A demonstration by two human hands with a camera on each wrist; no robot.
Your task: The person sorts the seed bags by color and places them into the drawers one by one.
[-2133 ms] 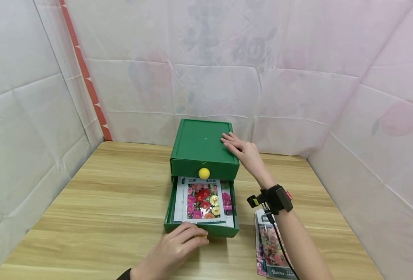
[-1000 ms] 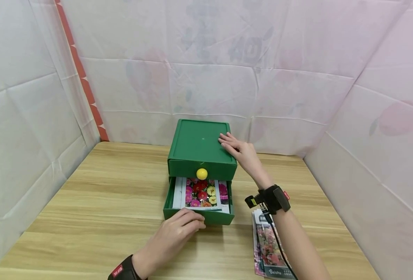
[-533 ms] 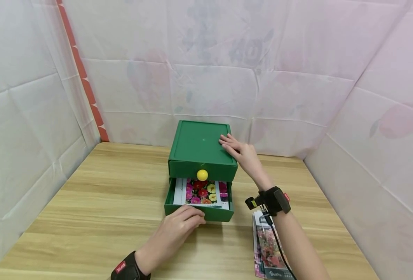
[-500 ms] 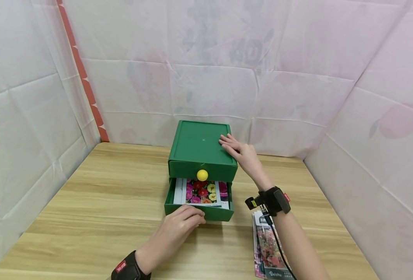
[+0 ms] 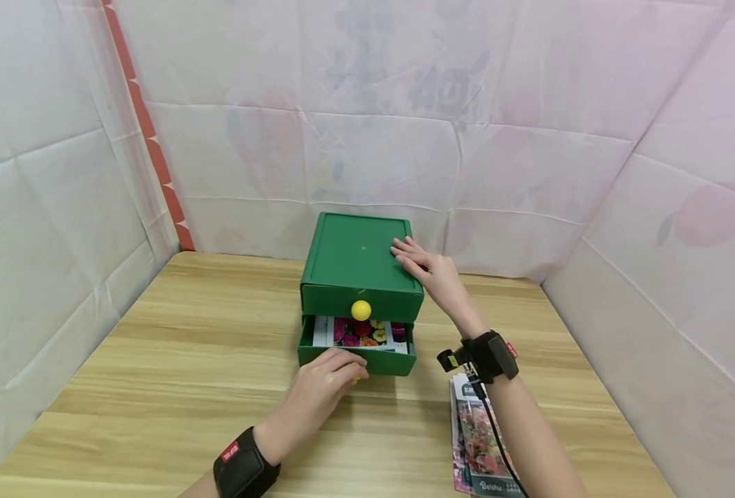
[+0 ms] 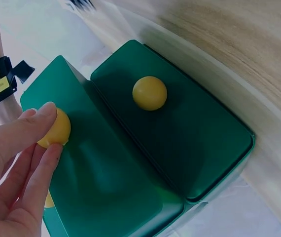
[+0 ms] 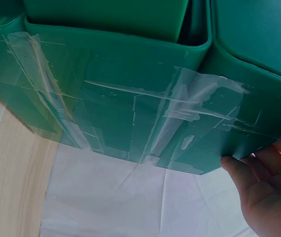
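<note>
Left hand: the left hand (image 5: 323, 385) reaches forward from the near edge of the table, forearm angled up and to the right, with a black wrist strap (image 5: 243, 470) behind it. Its thumb and fingers are curled round the lower yellow knob (image 6: 55, 129), pinching it; the left wrist view shows the thumb on top and two fingers beneath.
Right hand: the right hand (image 5: 431, 270) lies flat on the far right corner of the cabinet's top, fingers straight and slightly spread, pressing down and holding nothing. The wrist is bent, and the forearm runs back toward the lower right with a black wrist camera (image 5: 485, 355) strapped on.
Cabinet: the green drawer cabinet (image 5: 361, 266) stands near the back middle of the wooden table (image 5: 174, 360), with clear tape on its side in the right wrist view.
Lower drawer: the lower drawer (image 5: 392, 363) is pulled out only a short way, its front just ahead of the cabinet's face.
Drawer contents: flower seed packets (image 5: 359, 333) show as a narrow strip in the gap.
Upper drawer: it sits fully in, and its upper yellow knob (image 5: 361, 310) is untouched.
Beside the arm: a stack of seed packets (image 5: 482, 443) lies on the table under the right forearm, to the right of the cabinet.
Surroundings: pale sheeting (image 5: 404, 138) hangs behind and at both sides.
</note>
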